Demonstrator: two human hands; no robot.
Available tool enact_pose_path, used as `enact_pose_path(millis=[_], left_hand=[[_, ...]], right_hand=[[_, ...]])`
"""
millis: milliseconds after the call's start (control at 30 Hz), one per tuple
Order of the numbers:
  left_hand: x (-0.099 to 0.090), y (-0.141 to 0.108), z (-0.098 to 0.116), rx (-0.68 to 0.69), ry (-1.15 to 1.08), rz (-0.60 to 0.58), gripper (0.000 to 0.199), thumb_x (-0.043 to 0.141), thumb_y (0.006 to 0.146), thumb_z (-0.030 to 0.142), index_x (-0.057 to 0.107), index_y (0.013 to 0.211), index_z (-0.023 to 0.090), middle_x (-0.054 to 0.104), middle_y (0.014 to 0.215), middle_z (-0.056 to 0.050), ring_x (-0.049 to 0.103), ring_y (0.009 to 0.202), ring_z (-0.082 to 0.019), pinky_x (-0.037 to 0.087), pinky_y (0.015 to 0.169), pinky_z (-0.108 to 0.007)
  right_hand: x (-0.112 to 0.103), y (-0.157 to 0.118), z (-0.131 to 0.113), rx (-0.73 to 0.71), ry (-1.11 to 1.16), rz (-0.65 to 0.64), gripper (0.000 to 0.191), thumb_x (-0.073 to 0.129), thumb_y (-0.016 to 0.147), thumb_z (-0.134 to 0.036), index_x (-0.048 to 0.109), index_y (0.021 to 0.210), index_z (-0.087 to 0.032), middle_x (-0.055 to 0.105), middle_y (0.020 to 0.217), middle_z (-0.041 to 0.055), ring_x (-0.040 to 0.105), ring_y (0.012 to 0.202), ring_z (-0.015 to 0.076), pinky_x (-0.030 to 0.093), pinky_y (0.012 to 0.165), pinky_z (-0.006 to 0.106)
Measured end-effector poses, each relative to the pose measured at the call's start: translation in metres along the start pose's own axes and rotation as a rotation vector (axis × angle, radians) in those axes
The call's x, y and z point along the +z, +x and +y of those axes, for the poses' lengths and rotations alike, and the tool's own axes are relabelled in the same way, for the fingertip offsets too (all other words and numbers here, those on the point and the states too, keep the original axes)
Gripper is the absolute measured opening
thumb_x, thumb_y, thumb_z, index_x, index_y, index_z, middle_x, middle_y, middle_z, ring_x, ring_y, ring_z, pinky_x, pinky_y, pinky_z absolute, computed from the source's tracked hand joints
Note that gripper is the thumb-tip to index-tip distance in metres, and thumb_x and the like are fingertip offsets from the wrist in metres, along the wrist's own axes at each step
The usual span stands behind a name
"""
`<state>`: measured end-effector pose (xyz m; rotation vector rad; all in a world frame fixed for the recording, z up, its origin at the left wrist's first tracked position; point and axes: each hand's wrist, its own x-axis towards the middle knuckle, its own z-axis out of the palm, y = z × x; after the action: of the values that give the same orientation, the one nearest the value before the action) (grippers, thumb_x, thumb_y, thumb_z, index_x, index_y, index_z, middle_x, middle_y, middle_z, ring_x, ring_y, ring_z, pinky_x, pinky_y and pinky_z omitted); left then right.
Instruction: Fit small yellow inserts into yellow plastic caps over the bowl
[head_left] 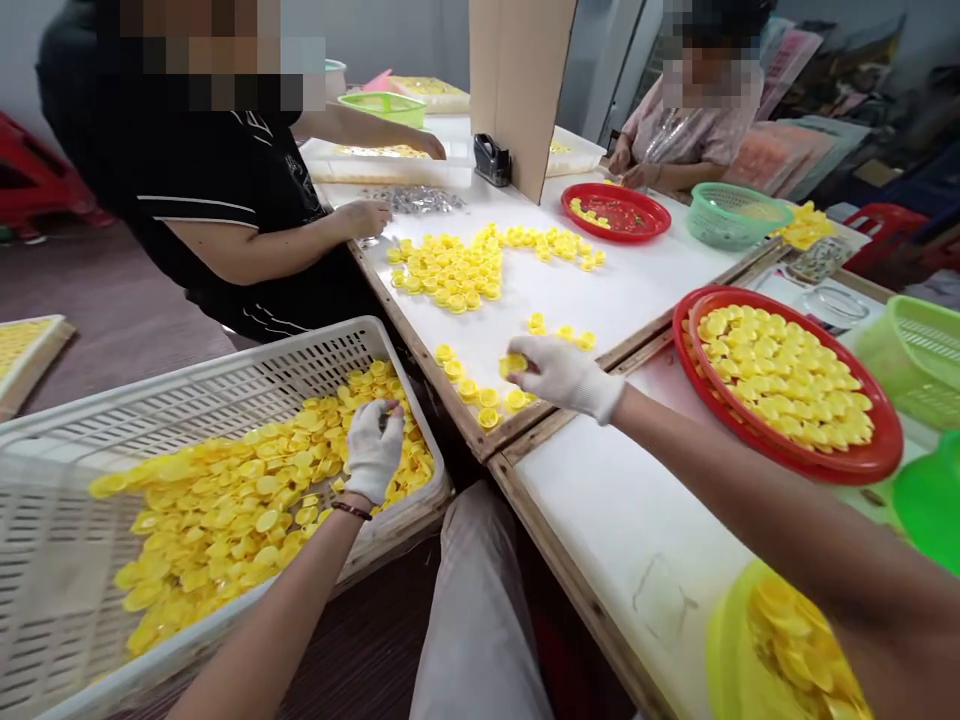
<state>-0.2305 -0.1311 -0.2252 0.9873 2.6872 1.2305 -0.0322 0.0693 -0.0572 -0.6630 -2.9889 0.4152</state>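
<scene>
1. I see one yellow cap (513,366) pinched in the gloved right hand (562,375), thumb and fingers closed on it, over the near corner of the white table (480,335).
2. It looks bright, round and shallow; the loose caps (467,390) beside it lie mostly cup side up, in an uneven row by the near edge.
3. I find the gloved left hand (373,450) at the right end of the white basket (187,408), fingers curled together. Something dark shows at the fingertips; I cannot tell whether they grip it.
4. I judge the work partway: a broad patch of caps (454,268) is set out at far left, and caps fill the red tray (886,450) at right in close rows. The basket's jumbled heap (247,510) looks unsorted.
5. Farther off, a co-worker's hand (367,219) rests beside small greyish pieces (424,201).
</scene>
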Motion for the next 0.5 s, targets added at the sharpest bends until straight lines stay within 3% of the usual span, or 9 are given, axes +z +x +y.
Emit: enact_pose_path(millis=[100, 233, 367, 500], left_hand=[[0.015, 0.005, -0.031, -0.018, 0.031, -0.1, 0.029, 0.048, 0.088, 0.035, 0.067, 0.094, 0.014, 0.069, 0.101, -0.015, 0.064, 0.1, -0.028, 0.051, 0.095, -0.039], [0.029, 0.003, -0.047, 0.007, 0.081, -0.226, 0.023, 0.05, 0.085, 0.029, 0.068, 0.091, 0.017, 0.069, 0.104, -0.014, 0.065, 0.098, -0.028, 0.052, 0.093, -0.039], [0.034, 0.004, -0.051, 0.058, 0.104, -0.314, 0.023, 0.049, 0.084, 0.025, 0.068, 0.094, 0.018, 0.069, 0.109, -0.012, 0.065, 0.102, -0.025, 0.051, 0.096, -0.035], [0.033, 0.007, -0.053, 0.069, 0.115, -0.344, 0.026, 0.048, 0.086, 0.028, 0.068, 0.097, 0.017, 0.068, 0.111, -0.013, 0.064, 0.104, -0.027, 0.051, 0.097, -0.037]], right_hand=[[0.022, 0.073, -0.004, -0.025, -0.032, -0.046, 0.037, 0.063, 0.092, -0.028, 0.063, 0.125, -0.012, 0.071, 0.11, 0.0115, 0.063, 0.091, 0.0196, 0.044, 0.08, 0.028], [0.045, 0.134, -0.006, -0.05, -0.073, -0.11, 0.039, 0.061, 0.092, -0.023, 0.062, 0.128, -0.009, 0.069, 0.12, 0.0171, 0.064, 0.103, 0.0245, 0.044, 0.085, 0.03], [0.058, 0.167, -0.009, -0.09, -0.087, -0.216, 0.042, 0.064, 0.088, -0.017, 0.063, 0.129, -0.01, 0.07, 0.122, 0.0162, 0.064, 0.105, 0.0251, 0.045, 0.085, 0.03], [0.047, 0.164, -0.001, -0.127, -0.074, -0.282, 0.049, 0.058, 0.088, -0.009, 0.059, 0.136, -0.018, 0.073, 0.118, 0.0062, 0.065, 0.098, 0.0165, 0.045, 0.081, 0.023]])
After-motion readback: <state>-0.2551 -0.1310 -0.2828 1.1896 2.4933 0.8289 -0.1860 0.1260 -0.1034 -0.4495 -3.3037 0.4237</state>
